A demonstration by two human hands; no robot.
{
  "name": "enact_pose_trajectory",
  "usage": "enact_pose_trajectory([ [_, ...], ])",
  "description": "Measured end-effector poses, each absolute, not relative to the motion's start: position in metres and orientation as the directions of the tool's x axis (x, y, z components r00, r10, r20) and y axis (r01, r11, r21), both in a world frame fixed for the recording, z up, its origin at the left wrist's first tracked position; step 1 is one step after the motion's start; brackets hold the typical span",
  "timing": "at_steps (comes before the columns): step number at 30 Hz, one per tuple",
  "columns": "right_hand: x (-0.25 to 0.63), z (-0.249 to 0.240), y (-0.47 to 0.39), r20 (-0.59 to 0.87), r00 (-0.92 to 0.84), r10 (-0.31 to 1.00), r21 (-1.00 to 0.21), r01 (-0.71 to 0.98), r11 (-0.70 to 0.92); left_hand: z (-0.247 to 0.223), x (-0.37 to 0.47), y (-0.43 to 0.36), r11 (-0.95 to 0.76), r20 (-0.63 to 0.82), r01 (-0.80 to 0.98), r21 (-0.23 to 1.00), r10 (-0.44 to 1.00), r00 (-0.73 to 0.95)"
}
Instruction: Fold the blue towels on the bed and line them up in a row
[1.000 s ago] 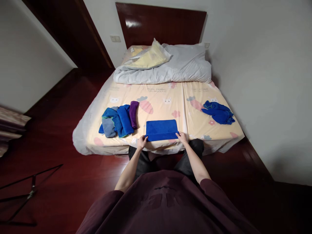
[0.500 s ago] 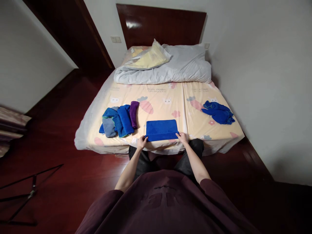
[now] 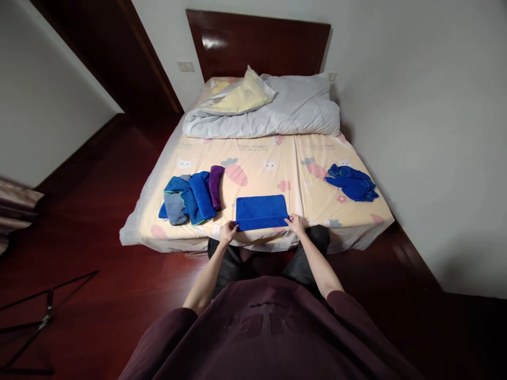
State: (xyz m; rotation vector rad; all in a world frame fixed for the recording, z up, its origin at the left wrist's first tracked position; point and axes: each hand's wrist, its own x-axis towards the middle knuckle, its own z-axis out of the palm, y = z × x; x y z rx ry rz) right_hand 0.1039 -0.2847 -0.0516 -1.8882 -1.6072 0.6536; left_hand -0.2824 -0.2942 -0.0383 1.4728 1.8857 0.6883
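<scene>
A blue towel (image 3: 261,207) lies flat near the bed's front edge, its near side turned over in a narrow fold. My left hand (image 3: 228,232) pinches the towel's near left corner. At the near right corner, my right hand (image 3: 295,224) grips the same fold between thumb and fingers. To the left rest folded or rolled towels: a grey one (image 3: 176,208), a blue one (image 3: 203,195) and a purple roll (image 3: 216,187). Crumpled blue cloth (image 3: 352,182) lies in a heap on the right side of the bed.
The bed (image 3: 253,153) has a patterned yellow sheet. A grey quilt (image 3: 301,105) and a yellow pillow (image 3: 245,95) lie by the headboard (image 3: 257,42). A black metal stand (image 3: 47,311) is on the floor at left; a wall (image 3: 428,148) borders the right.
The camera view has shifted slightly. Both hands stay on the near corners of the towel, and its folded edge looks almost the same.
</scene>
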Motion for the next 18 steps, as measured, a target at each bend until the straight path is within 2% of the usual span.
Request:
enact_pose_trajectory([
  [4, 0.104, -0.055, -0.285, -0.047, 0.182, 0.982, -0.706, 0.689, -0.162, -0.04, -0.281, -0.296, 0.24, -0.163, 0.634, 0.735, 0.97, -0.179],
  [8, 0.102, -0.052, -0.289, 0.12, 0.157, 0.98, -0.646, 0.762, -0.043, -0.041, -0.281, -0.299, 0.167, -0.087, 0.665, 0.728, 0.984, -0.152],
  [13, 0.097, -0.038, -0.289, 0.262, -0.084, 0.961, -0.582, 0.781, 0.227, -0.034, -0.281, -0.303, -0.064, 0.108, 0.766, 0.64, 0.994, -0.008],
  [18, 0.086, -0.034, -0.29, 0.197, -0.324, 0.925, -0.545, 0.748, 0.378, -0.031, -0.27, -0.304, -0.27, 0.108, 0.791, 0.549, 0.961, 0.253],
])
